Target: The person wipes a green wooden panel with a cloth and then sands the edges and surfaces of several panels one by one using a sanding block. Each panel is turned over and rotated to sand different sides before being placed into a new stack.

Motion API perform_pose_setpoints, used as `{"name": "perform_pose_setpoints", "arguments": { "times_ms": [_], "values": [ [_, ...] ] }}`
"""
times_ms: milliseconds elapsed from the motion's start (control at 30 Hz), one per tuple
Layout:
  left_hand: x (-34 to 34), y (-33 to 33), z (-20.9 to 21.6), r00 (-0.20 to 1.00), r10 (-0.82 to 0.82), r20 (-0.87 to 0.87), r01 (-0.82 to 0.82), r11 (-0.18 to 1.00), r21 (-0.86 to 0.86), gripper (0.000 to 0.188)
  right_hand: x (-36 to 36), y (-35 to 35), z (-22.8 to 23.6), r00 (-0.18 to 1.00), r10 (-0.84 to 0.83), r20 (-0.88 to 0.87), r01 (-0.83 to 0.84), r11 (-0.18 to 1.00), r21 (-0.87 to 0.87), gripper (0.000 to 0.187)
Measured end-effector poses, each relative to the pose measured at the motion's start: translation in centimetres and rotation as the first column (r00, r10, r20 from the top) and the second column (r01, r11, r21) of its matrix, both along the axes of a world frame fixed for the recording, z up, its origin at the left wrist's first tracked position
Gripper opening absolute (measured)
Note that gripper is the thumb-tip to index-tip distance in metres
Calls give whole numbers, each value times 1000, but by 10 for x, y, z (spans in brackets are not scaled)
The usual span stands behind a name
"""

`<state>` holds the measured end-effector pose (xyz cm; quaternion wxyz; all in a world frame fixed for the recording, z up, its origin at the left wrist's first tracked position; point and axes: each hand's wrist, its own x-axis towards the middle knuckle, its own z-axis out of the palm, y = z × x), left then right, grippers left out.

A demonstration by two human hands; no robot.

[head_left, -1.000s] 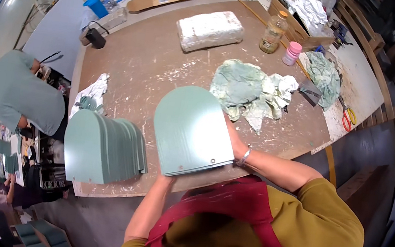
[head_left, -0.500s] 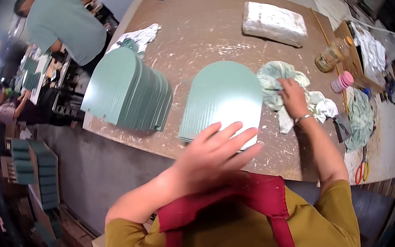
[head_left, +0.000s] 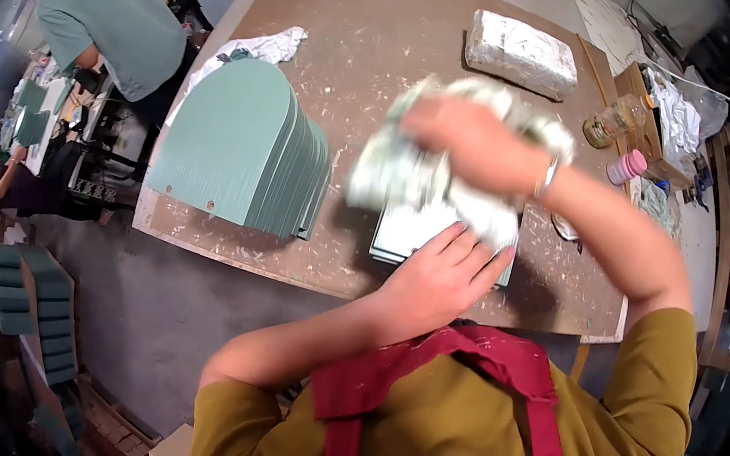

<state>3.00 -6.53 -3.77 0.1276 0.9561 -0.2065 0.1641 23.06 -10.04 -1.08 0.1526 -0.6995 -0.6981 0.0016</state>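
Observation:
My left hand (head_left: pixel 445 279) lies on the near end of a short stack of green round-topped panels (head_left: pixel 396 232), its fingers stretched out flat. Over the far part of these panels, my right hand (head_left: pixel 475 146) presses down on a crumpled white-and-green rag (head_left: pixel 380 175). Motion blurs the hand and the rag, and the rag covers most of the top panel. To the left, a thicker stack of the same green panels (head_left: pixel 221 142) stands on the worktable, with small holes near the lower edge of its front face.
Behind the thick stack lies a white cloth (head_left: pixel 274 44). A wrapped white block (head_left: pixel 523 54) sits at the back of the brown worktable (head_left: pixel 361 36). At the right are a glass jar (head_left: pixel 613 122), a pink-capped bottle (head_left: pixel 628 166) and a cardboard box (head_left: pixel 642 89). A co-worker (head_left: pixel 109 10) bends at the left.
My right hand has brought the rag from the table's right side onto the short stack. My left hand has settled on the near end of the panels. The view has shifted slightly.

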Motion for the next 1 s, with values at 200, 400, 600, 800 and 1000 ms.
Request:
{"name": "perform_pose_setpoints", "arguments": {
  "times_ms": [200,400,600,800,1000],
  "values": [
    [1,0,-14,981,62,182,-38,991,-131,50,-2,-5,59,957,-267,109,268,963,8,21],
    [-1,-1,-7,994,30,104,-20,995,-95,46,10,-5,5,950,-260,171,262,965,11,22],
    [23,57,23,993,109,55,-104,991,-86,44,83,-63,57,784,-621,-11,621,783,-27,34],
    [48,82,0,950,238,-203,-291,911,-292,60,-57,-55,43,999,-38,-38,26,963,-269,23],
    [48,73,8,917,216,-334,-354,826,-439,66,105,-104,7,750,-654,101,662,740,-119,27]
  ]
}}
